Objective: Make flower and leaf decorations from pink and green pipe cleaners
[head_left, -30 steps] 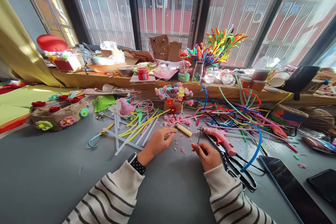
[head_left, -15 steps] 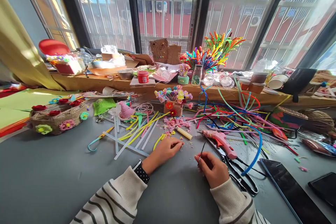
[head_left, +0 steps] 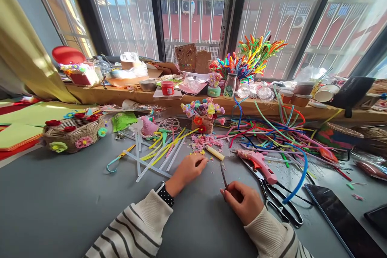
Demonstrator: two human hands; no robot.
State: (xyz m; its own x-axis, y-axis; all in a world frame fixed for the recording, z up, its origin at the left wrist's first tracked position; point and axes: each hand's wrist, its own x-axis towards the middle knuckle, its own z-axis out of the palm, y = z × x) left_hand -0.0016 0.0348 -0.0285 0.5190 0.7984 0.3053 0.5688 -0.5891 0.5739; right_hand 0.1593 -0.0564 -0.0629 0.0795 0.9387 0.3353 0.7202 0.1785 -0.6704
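My right hand [head_left: 243, 201] pinches a thin dark pointed tool [head_left: 223, 175], its tip aimed up and away from me. The fingers of my left hand [head_left: 189, 169] curl inward, thumb and forefinger together; whatever they hold, if anything, is hidden. Just beyond the left hand lie pink crumbly scraps [head_left: 208, 142] and a short cream-coloured stick [head_left: 215, 153]. A pink glue gun [head_left: 258, 163] and large black-handled scissors [head_left: 281, 207] rest to the right of my right hand. Behind the scraps stands a small pot of crocheted flowers [head_left: 202, 119].
Left are white glue sticks [head_left: 148, 167], yellow strips [head_left: 169, 149] and a woven basket with flowers [head_left: 74, 133]. Pipe cleaners [head_left: 272, 133] tangle at the back right. A phone [head_left: 338, 217] lies near right. The cluttered window ledge [head_left: 136, 93] runs behind.
The dark tool in my right hand now points more away from me, and that hand has lowered slightly. My left hand has shifted a little. The whole view has turned slightly left.
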